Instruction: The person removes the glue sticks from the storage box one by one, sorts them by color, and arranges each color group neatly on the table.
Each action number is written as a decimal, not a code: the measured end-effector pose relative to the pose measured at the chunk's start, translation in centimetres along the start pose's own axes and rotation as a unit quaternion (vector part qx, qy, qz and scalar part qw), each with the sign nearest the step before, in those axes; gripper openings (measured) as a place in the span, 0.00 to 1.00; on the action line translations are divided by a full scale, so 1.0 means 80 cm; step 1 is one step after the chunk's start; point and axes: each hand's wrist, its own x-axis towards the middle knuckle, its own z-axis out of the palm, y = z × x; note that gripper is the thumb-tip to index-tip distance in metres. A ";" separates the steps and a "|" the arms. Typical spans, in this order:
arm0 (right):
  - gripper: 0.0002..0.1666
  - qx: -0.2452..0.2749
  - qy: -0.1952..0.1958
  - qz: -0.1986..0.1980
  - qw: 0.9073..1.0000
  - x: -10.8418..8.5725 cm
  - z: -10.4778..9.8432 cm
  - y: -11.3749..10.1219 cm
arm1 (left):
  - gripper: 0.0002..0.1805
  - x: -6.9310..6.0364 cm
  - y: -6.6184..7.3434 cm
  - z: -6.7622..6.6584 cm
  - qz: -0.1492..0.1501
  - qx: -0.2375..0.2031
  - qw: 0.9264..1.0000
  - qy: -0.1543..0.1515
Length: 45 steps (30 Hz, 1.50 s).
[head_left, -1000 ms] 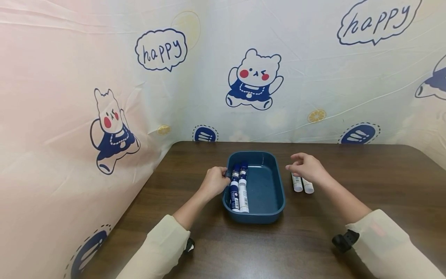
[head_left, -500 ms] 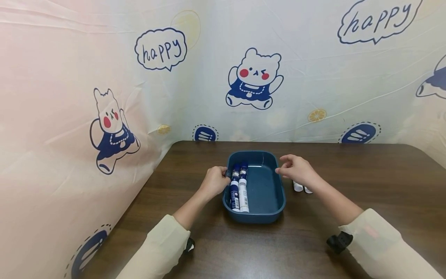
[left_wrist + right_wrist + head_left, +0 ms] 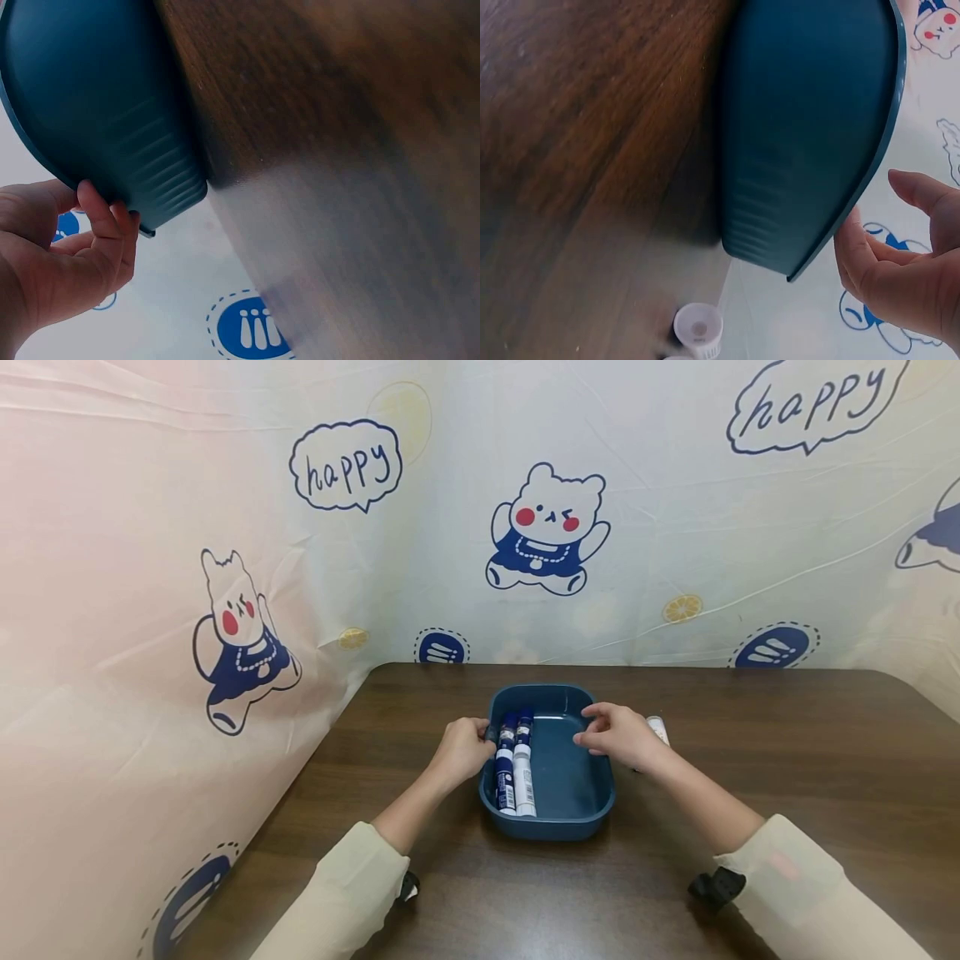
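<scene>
A dark blue rectangular bin (image 3: 551, 832) stands on the table in the head view. Along its left side lie several capped tubes that look like glue sticks: a blue tube (image 3: 505, 783) and a white tube (image 3: 524, 787) in front, dark blue ones (image 3: 523, 731) behind. My left hand (image 3: 461, 750) grips the bin's left rim between thumb and curled fingers. Over the right rim hovers my right hand (image 3: 621, 737), thumb and fingers apart, with nothing seen between them. Its fingers are close to the rim; contact is unclear.
Beyond the right hand, a white tube (image 3: 657, 728) shows on the brown table (image 3: 787, 760), partly hidden by that hand. Two white round ends appear in the right wrist view, the clearer one a tube end (image 3: 699, 327). A printed curtain (image 3: 450, 543) hangs behind.
My right hand has moved left, from above the white tubes to over the bin's right rim. The left hand and the bin have stayed put.
</scene>
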 end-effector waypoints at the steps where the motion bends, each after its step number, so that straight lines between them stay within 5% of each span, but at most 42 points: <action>1: 0.32 -0.004 -0.002 -0.001 1.000 0.000 0.002 -0.001 | 0.23 0.000 0.000 0.000 0.000 -0.001 1.000 0.000; 23: 0.31 -0.031 -0.060 -0.020 0.998 0.001 0.043 -0.014 | 0.23 0.000 -0.001 0.000 0.005 -0.007 1.000 0.001; 45: 0.31 -0.038 -0.139 0.020 0.989 0.009 0.081 -0.017 | 0.22 0.001 -0.001 0.001 0.004 -0.002 1.000 0.002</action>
